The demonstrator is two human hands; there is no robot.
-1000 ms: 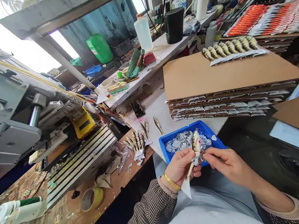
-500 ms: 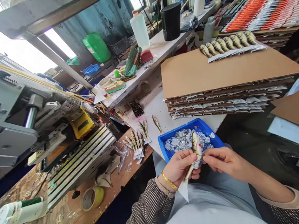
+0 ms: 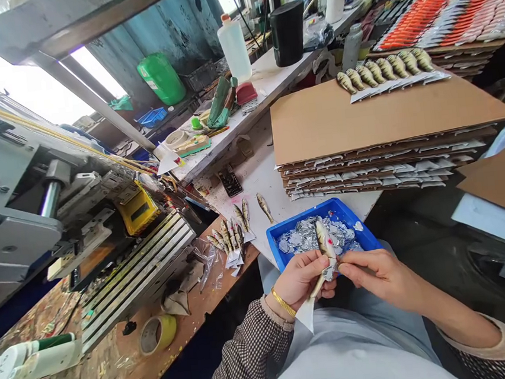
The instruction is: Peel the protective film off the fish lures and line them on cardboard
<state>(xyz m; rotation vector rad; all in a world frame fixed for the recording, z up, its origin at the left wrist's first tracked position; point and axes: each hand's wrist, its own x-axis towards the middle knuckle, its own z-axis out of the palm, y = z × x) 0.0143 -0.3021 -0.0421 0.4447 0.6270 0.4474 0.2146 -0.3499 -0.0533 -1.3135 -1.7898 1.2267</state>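
A fish-shaped lure (image 3: 324, 239), striped dark along its back with a pale belly and a red spot, points up and away over the blue tray. My left hand (image 3: 308, 276) is closed round its rear part, and a white tail piece (image 3: 307, 315) sticks out below. At the lure's lower side, a bit of silver foil (image 3: 329, 272) shows between my hands. My right hand (image 3: 372, 273) pinches at the edge of this foil, thumb against forefinger. Beneath lies the blue tray (image 3: 281, 258), holding crumpled silver foil scraps (image 3: 302, 238).
Several similar lures (image 3: 227, 239) lie left of the tray, with a single lure (image 3: 263, 207) nearer it. A cardboard stack (image 3: 379, 117) at right bears a row of lures (image 3: 384, 71). Left stands a machine (image 3: 23, 217) beside a tape roll (image 3: 158, 334).
Both hands and the lure have shifted slightly left, and the lure's head has dipped a little leftward. The right fingertips stay at the foil.
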